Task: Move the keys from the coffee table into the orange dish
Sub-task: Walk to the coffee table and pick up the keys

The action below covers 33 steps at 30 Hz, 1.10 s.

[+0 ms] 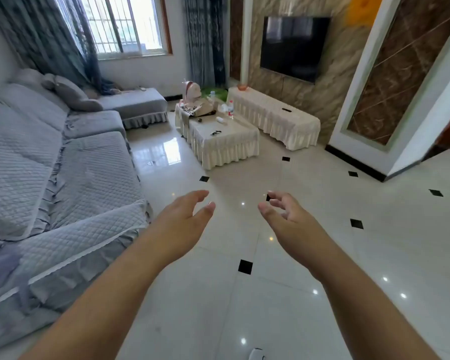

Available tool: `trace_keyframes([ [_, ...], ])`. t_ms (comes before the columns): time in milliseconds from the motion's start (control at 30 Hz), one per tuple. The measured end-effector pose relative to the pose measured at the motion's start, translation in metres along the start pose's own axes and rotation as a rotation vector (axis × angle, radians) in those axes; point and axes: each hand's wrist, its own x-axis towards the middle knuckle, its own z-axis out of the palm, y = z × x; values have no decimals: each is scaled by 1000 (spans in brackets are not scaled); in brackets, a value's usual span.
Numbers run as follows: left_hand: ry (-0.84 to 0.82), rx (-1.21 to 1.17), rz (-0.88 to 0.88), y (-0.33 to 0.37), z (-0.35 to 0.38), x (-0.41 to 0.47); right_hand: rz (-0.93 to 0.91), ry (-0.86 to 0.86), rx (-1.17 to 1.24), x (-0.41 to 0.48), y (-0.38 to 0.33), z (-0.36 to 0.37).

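Observation:
The keys [216,132], a small dark bunch, lie near the front of the coffee table [234,145], which wears a cream skirted cloth and stands across the room. The orange dish [242,87] sits at the far left end of the long TV bench [291,118] under the television. My left hand [186,219] and my right hand [287,216] are stretched out over the tiled floor, well short of the table. Both hold nothing and their fingers are apart.
A grey quilted sofa [63,178] runs along the left. On the coffee table stand a pink-and-white bag [194,93], water bottles [230,109] and small clutter. A small dark object [286,109] lies on the bench. Glossy floor lies between me and the table.

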Motion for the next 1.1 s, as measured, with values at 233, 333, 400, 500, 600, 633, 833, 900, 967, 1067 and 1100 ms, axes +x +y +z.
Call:
trace_keyframes([
  [233, -19, 61, -56, -2, 20, 68, -6, -8, -12, 77, 27, -17],
  [333, 1, 43, -61, 6, 35, 103, 5, -19, -21, 113, 43, -27],
  [400, 8, -6, -76, 13, 47, 126, 14, -40, -31, 136, 52, -33],
  [500, 9, 5, -79, 19, 63, 154, 16, -68, -52, 168, 62, -44],
  [600, 21, -20, -105, 18, 74, 177, -5, -94, -88, 199, 68, -54],
  [633, 29, -28, -117, 16, 76, 183, -10, -98, -91, 209, 70, -57],
  [833, 40, -8, -148, 13, 82, 213, -25, -143, -105, 251, 72, -68],
  [900, 47, -21, -137, 15, 82, 228, -29, -145, -108, 266, 70, -69],
  [967, 46, -19, -121, 15, 82, 246, -27, -144, -111, 281, 69, -70],
  [1067, 41, -3, -110, 8, 84, 276, -16, -138, -151, 304, 73, -68],
  [1100, 37, -2, -107, 4, 85, 287, -6, -134, -160, 312, 74, -67],
])
